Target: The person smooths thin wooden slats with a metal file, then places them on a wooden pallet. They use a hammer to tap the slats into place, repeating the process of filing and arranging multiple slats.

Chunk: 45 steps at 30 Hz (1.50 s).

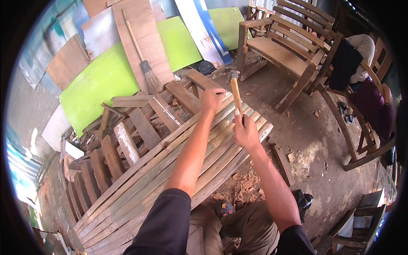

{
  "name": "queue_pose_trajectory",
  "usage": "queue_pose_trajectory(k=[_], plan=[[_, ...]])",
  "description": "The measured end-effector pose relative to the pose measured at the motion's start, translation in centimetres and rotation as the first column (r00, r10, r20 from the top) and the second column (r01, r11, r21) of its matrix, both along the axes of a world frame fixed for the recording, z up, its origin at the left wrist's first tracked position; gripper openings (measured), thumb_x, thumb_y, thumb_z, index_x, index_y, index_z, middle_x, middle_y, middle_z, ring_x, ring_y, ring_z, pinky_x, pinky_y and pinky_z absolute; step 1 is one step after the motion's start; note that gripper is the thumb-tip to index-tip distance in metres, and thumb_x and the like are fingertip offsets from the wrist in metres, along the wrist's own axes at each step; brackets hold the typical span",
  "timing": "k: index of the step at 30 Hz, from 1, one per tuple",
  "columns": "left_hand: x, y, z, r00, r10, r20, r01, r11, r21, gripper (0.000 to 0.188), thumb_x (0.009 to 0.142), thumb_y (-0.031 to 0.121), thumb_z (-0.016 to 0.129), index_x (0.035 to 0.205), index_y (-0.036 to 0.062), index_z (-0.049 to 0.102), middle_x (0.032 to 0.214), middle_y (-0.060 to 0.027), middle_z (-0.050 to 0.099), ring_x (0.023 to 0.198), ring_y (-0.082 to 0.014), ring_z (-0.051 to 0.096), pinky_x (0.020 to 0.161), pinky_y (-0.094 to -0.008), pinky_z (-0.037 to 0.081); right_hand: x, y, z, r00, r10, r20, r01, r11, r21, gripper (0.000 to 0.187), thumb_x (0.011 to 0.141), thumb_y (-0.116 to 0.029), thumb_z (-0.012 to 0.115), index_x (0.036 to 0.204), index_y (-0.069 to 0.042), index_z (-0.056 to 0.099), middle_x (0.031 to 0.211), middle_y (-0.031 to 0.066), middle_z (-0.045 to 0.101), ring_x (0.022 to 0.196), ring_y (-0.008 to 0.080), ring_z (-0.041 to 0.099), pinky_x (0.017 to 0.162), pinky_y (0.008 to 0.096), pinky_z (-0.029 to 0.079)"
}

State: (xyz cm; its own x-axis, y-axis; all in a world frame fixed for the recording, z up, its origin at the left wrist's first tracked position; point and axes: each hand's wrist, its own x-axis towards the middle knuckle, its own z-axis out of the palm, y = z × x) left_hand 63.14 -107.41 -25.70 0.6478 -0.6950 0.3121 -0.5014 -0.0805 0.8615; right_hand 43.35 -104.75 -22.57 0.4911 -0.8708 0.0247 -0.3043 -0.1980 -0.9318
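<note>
Both my arms reach over a slatted wooden piece [144, 193], whose long, narrow, worn slats run from the lower left to the upper right. My right hand [247, 131] grips a hammer [236, 94] by its light wooden handle. The hammer stands nearly upright, its grey metal head at the top, beyond the slat ends. Close beside it on the left, my left hand [211, 101] rests at the far end of the outermost slats with its fingers pinched together. Whatever sits between those fingertips is too small to make out.
Loose boards [146, 127] lie piled left of the slats. A broom [149, 76] leans on plywood and green panels behind. At the upper right stands a wooden bench [280, 46]; beside it a person in a purple top [369, 106] sits. Broken rubble [242, 187] covers the floor near my knees.
</note>
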Motion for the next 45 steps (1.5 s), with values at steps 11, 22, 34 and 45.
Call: queue_pose_trajectory(k=[11, 22, 34, 45], plan=[[-0.3, -0.3, 0.0, 0.999, 0.032, -0.042, -0.031, 0.999, 0.029, 0.018, 0.079, 0.017, 0.077, 0.096, 0.0112, 0.082, 0.093, -0.0161, 0.076, 0.086, -0.0318, 0.074, 0.081, -0.0378, 0.056, -0.4, 0.4, 3.7, 0.988, 0.03, -0.151, -0.01, 0.991, 0.135, 0.062, 0.107, -0.046, 0.046, 0.083, 0.009, 0.062, 0.069, 0.0294, 0.062, 0.071, 0.0474, 0.066, 0.067, 0.0519, 0.049], [0.4, -0.7, -0.5, 1.0, 0.005, 0.003, -0.005, 1.0, 0.008, 0.018, 0.079, 0.018, 0.078, 0.095, 0.0116, 0.082, 0.094, -0.0154, 0.076, 0.087, -0.031, 0.074, 0.082, -0.0382, 0.056, -0.2, -0.2, 2.3, 0.982, 0.017, -0.188, -0.036, 0.995, -0.096, 0.061, 0.107, -0.044, 0.047, 0.085, 0.011, 0.063, 0.076, 0.0345, 0.063, 0.079, 0.0513, 0.066, 0.072, 0.0524, 0.05], [0.6, -0.6, -0.6, 1.0, 0.009, -0.005, -0.009, 1.0, 0.023, 0.016, 0.079, 0.017, 0.077, 0.093, 0.01, 0.082, 0.094, -0.0149, 0.077, 0.087, -0.0302, 0.074, 0.08, -0.0378, 0.056, -0.5, 0.1, 4.2, 0.969, 0.046, -0.244, -0.044, 0.999, 0.013, 0.06, 0.107, -0.042, 0.046, 0.086, 0.012, 0.064, 0.075, 0.0338, 0.064, 0.077, 0.0482, 0.068, 0.07, 0.0517, 0.051], [1.1, 0.9, -0.8, 0.998, -0.052, 0.025, 0.05, 0.997, 0.059, 0.029, 0.083, 0.012, 0.074, 0.111, 0.0054, 0.076, 0.109, -0.0159, 0.074, 0.098, -0.0282, 0.071, 0.09, -0.0366, 0.053, -0.9, -0.1, 4.5, 0.999, -0.018, -0.034, 0.012, 0.983, -0.184, 0.056, 0.107, -0.042, 0.048, 0.091, 0.009, 0.064, 0.076, 0.0295, 0.066, 0.078, 0.0478, 0.068, 0.071, 0.053, 0.05]])
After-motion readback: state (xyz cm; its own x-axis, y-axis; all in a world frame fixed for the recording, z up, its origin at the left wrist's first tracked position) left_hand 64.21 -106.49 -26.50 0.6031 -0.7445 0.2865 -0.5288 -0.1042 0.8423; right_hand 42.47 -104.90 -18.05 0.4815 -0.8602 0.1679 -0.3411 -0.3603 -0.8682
